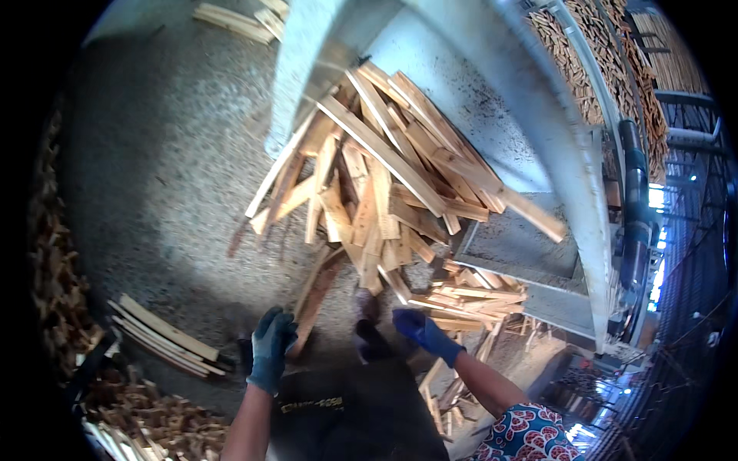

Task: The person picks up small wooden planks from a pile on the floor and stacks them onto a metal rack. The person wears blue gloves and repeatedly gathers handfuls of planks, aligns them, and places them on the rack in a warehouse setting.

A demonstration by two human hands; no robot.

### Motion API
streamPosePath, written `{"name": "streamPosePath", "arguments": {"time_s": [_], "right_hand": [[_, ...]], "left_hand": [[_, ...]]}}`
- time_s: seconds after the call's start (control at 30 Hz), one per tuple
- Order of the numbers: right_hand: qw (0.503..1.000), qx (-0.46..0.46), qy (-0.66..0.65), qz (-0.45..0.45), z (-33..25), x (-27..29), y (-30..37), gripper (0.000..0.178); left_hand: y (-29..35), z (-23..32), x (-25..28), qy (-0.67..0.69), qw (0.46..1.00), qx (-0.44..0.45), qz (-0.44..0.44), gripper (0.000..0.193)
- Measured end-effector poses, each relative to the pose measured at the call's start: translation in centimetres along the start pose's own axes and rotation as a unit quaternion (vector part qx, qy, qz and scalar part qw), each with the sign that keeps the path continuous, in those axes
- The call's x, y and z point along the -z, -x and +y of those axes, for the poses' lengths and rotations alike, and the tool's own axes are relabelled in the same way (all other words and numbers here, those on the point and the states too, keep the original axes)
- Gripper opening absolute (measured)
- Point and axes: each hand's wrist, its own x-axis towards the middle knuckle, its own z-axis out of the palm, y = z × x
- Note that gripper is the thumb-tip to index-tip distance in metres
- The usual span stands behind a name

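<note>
My left hand (270,349), in a light blue work glove, hangs low over the floor. Its fingers are loosely bent and apart, with nothing seen in them. Just beyond its fingertips a long brown plank (311,303) slopes away across the floor. My right hand (427,334), in a darker blue glove, reaches inward from the right, its fingers loosely extended and blurred, with nothing visible in them. It is nearest to a low stack of short boards (473,298). Ahead of both hands lies a big jumbled heap of wooden slats (369,173), leaning against a pale metal frame.
A dark apron (354,407) covers my front. Several pale slats (165,338) lie on the concrete floor (177,192) at the left. Stacked wood lines the left rim (58,261). A metal machine frame (576,200) stands at the right, with wood stacks (569,58) behind it.
</note>
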Motion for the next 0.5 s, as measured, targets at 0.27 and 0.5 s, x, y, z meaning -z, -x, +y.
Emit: {"name": "streamPosePath", "arguments": {"time_s": [0.27, 0.5], "right_hand": [[0.702, 0.324, 0.583, 0.250, -15.1, 12.7, -13.4, 0.063], [0.512, 0.036, 0.797, 0.319, -24.4, 26.4, -15.2, 0.080]], "left_hand": [[-12.6, -4.8, -12.1, 0.030, 0.984, -0.060, -0.163, 0.042], [-20.4, -4.3, -16.0, 0.003, 0.989, -0.095, -0.111, 0.039]]}}
